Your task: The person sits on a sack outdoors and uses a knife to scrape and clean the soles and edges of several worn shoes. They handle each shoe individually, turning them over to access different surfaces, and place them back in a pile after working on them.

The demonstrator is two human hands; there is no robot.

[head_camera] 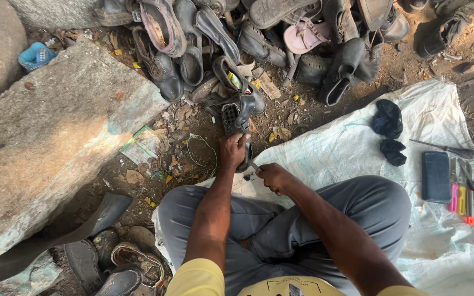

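Note:
My left hand (233,151) grips a black shoe (240,112) that stands heel-up on the dirt in front of my crossed legs, its ribbed sole facing me. My right hand (272,176) is closed around a thin metal tool (254,166) whose tip meets the lower edge of the shoe. A loose green thread (203,151) lies on the ground just left of my left hand.
A heap of worn shoes and sandals (259,33) fills the top. A large stone slab (56,131) lies on the left. On the white sack (357,148) at right lie black cloths (388,118), a dark pouch (436,176) and several small tools (464,189). More shoes (122,268) sit at lower left.

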